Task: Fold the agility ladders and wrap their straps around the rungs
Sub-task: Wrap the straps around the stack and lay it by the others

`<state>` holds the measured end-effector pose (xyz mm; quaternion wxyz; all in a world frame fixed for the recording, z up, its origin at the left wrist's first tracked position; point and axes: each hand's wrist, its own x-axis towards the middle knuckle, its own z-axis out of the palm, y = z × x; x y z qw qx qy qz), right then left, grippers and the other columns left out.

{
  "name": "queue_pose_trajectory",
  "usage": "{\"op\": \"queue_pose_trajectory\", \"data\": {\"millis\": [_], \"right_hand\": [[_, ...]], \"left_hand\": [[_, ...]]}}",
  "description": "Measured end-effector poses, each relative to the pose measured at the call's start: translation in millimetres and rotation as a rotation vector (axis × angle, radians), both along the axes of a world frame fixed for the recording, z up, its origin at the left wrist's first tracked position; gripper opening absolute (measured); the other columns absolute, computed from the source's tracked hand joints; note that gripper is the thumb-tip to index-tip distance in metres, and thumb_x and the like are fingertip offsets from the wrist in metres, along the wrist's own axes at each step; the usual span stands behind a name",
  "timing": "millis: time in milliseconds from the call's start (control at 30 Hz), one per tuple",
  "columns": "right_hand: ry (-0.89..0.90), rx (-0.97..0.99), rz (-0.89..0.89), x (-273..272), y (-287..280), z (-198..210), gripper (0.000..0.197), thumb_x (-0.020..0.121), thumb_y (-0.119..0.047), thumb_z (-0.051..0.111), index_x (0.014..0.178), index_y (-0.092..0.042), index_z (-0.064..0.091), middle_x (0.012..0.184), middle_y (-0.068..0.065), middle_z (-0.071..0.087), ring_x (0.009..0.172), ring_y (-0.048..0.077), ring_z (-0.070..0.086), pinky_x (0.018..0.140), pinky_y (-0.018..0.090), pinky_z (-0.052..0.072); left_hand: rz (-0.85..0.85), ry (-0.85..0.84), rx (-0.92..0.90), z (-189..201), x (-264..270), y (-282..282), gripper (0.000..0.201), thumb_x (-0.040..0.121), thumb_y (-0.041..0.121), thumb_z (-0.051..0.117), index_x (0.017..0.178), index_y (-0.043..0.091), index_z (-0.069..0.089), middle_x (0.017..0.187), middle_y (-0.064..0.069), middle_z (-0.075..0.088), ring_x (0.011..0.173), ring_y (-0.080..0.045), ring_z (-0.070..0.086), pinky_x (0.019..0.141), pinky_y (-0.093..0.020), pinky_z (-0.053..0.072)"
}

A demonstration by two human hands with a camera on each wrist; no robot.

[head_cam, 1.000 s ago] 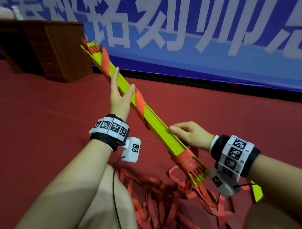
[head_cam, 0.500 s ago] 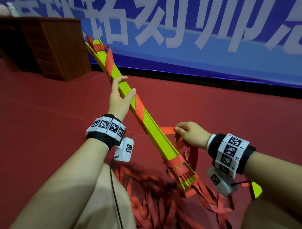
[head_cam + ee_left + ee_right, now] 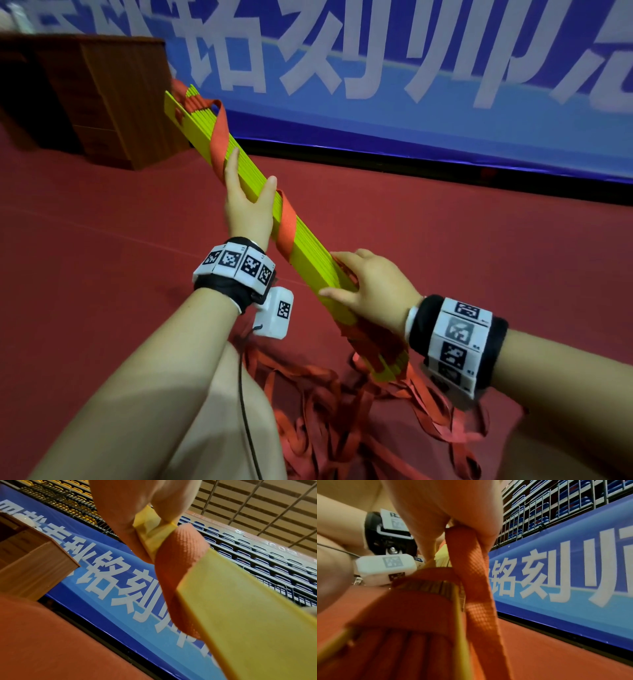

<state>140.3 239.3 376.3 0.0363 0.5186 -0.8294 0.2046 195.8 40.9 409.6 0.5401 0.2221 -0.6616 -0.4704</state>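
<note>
A stack of yellow ladder rungs [image 3: 310,255] slants from lower right up to the far left, held in the air. An orange strap [image 3: 287,228] winds round it in two diagonal turns. My left hand [image 3: 248,198] grips the stack near its middle, between the two turns; the left wrist view shows thumb and fingers round the rungs [image 3: 240,609] beside a strap turn [image 3: 178,566]. My right hand [image 3: 368,291] lies over the lower part of the stack and holds a length of strap [image 3: 476,577] against it. Loose orange strap [image 3: 342,421] is heaped below.
The floor is red carpet [image 3: 102,274]. A brown wooden cabinet [image 3: 102,99] stands at the far left. A blue banner [image 3: 445,85] with white characters runs along the back wall, above a dark base strip. My knee [image 3: 239,428] is at the bottom.
My right hand has carried the strap from beside the stack up onto its lower part and now lies over the rungs. The left hand keeps its grip at the middle.
</note>
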Motion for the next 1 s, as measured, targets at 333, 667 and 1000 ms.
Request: {"op": "queue_pose_trajectory", "data": {"millis": [333,667,1000], "right_hand": [[-0.462,-0.142,0.13,-21.2,4.3,14.5,0.036,0.087,-0.021,0.069,0.121,-0.015,0.06,0.111,-0.003,0.067,0.1,0.009,0.062,0.087,0.028,0.049],[-0.973,-0.172,0.319,-15.4,7.1,17.5,0.034,0.092,-0.002,0.056,0.118,-0.022,0.059,0.104,-0.012,0.071,0.095,0.002,0.066,0.079,0.015,0.049],[-0.715,-0.001,0.121,-30.1,10.4,5.7,0.023,0.1,-0.004,0.044,0.086,-0.005,0.063,0.065,0.002,0.056,0.045,0.003,0.045,0.046,0.015,0.04]], "left_hand": [[-0.239,0.264,0.363,11.0,6.2,-3.0,0.1,0.085,0.031,0.069,0.154,0.035,-0.004,0.147,-0.011,0.041,0.134,-0.024,0.046,0.108,-0.051,0.041],[-0.517,0.423,0.493,21.9,5.6,15.6,0.043,0.097,-0.001,0.048,0.134,0.02,0.037,0.099,-0.016,0.057,0.074,-0.027,0.068,0.071,-0.047,0.059],[-0.293,0.287,0.287,16.0,2.7,-5.4,0.086,0.089,-0.003,0.058,0.155,0.028,0.011,0.08,-0.004,0.062,0.053,-0.016,0.059,0.057,-0.028,0.051]]}}
